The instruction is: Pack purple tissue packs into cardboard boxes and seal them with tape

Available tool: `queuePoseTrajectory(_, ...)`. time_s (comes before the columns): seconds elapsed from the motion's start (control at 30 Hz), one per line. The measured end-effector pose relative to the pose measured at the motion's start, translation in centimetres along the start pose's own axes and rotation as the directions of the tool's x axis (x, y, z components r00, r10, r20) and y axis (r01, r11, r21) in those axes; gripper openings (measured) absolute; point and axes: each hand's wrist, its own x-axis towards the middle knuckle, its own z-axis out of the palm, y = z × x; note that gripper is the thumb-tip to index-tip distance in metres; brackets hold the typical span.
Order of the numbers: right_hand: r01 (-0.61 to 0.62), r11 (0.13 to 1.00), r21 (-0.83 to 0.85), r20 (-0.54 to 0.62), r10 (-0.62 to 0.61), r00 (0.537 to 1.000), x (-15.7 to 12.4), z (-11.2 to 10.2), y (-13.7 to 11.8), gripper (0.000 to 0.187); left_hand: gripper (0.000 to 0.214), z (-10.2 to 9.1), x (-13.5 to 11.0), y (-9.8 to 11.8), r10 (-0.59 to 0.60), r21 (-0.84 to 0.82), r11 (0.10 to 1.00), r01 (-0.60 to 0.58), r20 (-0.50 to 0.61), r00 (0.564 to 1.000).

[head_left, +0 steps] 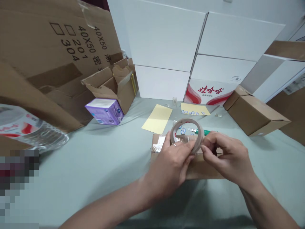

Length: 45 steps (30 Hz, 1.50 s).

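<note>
A roll of packing tape [200, 135] stands tilted above a small cardboard box [205, 168], its hollow core facing me. My left hand [175, 159] grips the roll from the lower left, fingers around its rim. At the roll's right edge, my right hand [226, 156] has thumb and forefinger pinched together; whether a tape end is between them is too small to tell. Shiny tape covers the box's upper left corner. Behind the roll lies a green utility knife [206, 132] with its blade out, beside several small blue-and-white stickers [183, 131].
Two yellow sheets [157, 119] [196, 108] lie further back. On the left are a purple tissue pack [105, 111], an opened carton [124, 86] and a large water bottle [33, 127]. A closed cardboard box [254, 111] sits at right. White panels [164, 82] stand behind.
</note>
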Motion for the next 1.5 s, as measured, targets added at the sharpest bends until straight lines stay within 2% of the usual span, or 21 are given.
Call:
queuePoseTrajectory(0.13, -0.163, 0.975, 0.152, -0.014, 0.167, 0.986, -0.3, 0.0, 0.6, 0.020, 0.028, -0.7, 0.1, 0.0, -0.070, -0.155, 0.985, 0.077, 0.050, 0.996)
queuePoseTrajectory(0.2, -0.176, 0.974, 0.146, -0.045, 0.184, 0.982, -0.4, 0.0, 0.8, 0.019, 0.022, -1.0, 0.0, -0.1, -0.106, -0.146, 0.983, 0.108, 0.018, 0.994)
queuePoseTrajectory(0.27, -0.108, 0.994, 0.035, -0.116, 0.111, 0.987, -0.3, 0.1, 0.8, 0.019, 0.019, -1.1, 0.0, -0.1, -0.138, -0.094, 0.987, 0.133, -0.055, 0.989)
queuePoseTrajectory(0.37, 0.057, 0.984, -0.169, -0.199, -0.091, 0.976, 0.0, 0.4, 0.9, 0.018, 0.016, -1.0, 0.0, 0.0, -0.200, -0.020, 0.980, 0.199, -0.143, 0.969)
queuePoseTrajectory(0.43, 0.096, 0.975, -0.199, -0.209, -0.138, 0.968, 0.4, 0.5, 0.9, 0.018, 0.012, -1.0, 0.1, 0.2, -0.254, -0.028, 0.967, 0.252, -0.109, 0.961)
queuePoseTrajectory(0.53, 0.038, 0.995, -0.097, -0.258, -0.062, 0.964, 0.8, 0.7, 0.9, 0.021, 0.015, -1.3, 0.3, 0.4, -0.380, -0.163, 0.911, 0.379, 0.023, 0.925)
queuePoseTrajectory(0.63, 0.039, 0.999, 0.034, -0.314, -0.026, 0.949, 1.1, 0.9, 0.8, 0.022, 0.033, -1.6, 0.7, 0.4, -0.505, -0.460, 0.738, 0.494, 0.108, 0.856)
queuePoseTrajectory(0.73, 0.143, 0.989, 0.042, -0.318, -0.122, 0.940, 1.2, 1.0, 0.7, 0.023, 0.043, -1.9, 1.4, 0.2, -0.575, -0.721, 0.478, 0.502, 0.175, 0.799)
queuePoseTrajectory(0.83, 0.219, 0.975, 0.020, -0.289, -0.204, 0.935, 1.0, 1.0, 0.7, 0.025, 0.048, -1.9, 2.2, 0.0, -0.639, -0.854, 0.230, 0.467, 0.230, 0.734)
queuePoseTrajectory(0.9, 0.215, 0.976, 0.031, -0.257, -0.200, 0.945, 0.8, 1.1, 0.9, 0.025, 0.042, -1.8, 2.5, -0.1, -0.647, -0.878, 0.168, 0.449, 0.245, 0.722)
queuePoseTrajectory(1.03, 0.206, 0.970, 0.127, -0.206, -0.178, 0.962, -0.2, 0.8, 1.8, 0.025, 0.017, -1.9, 2.2, -0.1, -0.631, -0.887, 0.195, 0.419, 0.213, 0.745)
queuePoseTrajectory(1.13, 0.167, 0.972, 0.165, -0.200, -0.133, 0.971, -1.0, 0.2, 2.7, 0.025, 0.022, -2.5, 1.3, -0.2, -0.632, -0.867, 0.320, 0.381, 0.105, 0.768)
queuePoseTrajectory(1.2, 0.148, 0.983, 0.113, -0.185, -0.125, 0.975, -1.3, -0.2, 3.1, 0.026, 0.029, -3.0, 0.8, -0.4, -0.622, -0.816, 0.432, 0.384, 0.038, 0.782)
queuePoseTrajectory(1.27, 0.170, 0.985, 0.011, -0.130, -0.167, 0.977, -1.4, -0.4, 3.2, 0.026, 0.032, -3.3, 0.6, -0.4, -0.611, -0.764, 0.512, 0.393, -0.001, 0.792)
queuePoseTrajectory(1.43, 0.285, 0.945, -0.162, -0.015, -0.291, 0.957, -1.8, -0.2, 2.9, 0.026, 0.033, -3.0, 0.9, -0.4, -0.593, -0.699, 0.596, 0.396, -0.052, 0.803)
queuePoseTrajectory(1.5, 0.320, 0.930, -0.183, 0.021, -0.321, 0.947, -2.1, -0.1, 2.9, 0.025, 0.032, -2.6, 1.0, -0.5, -0.562, -0.614, 0.678, 0.404, -0.079, 0.823)
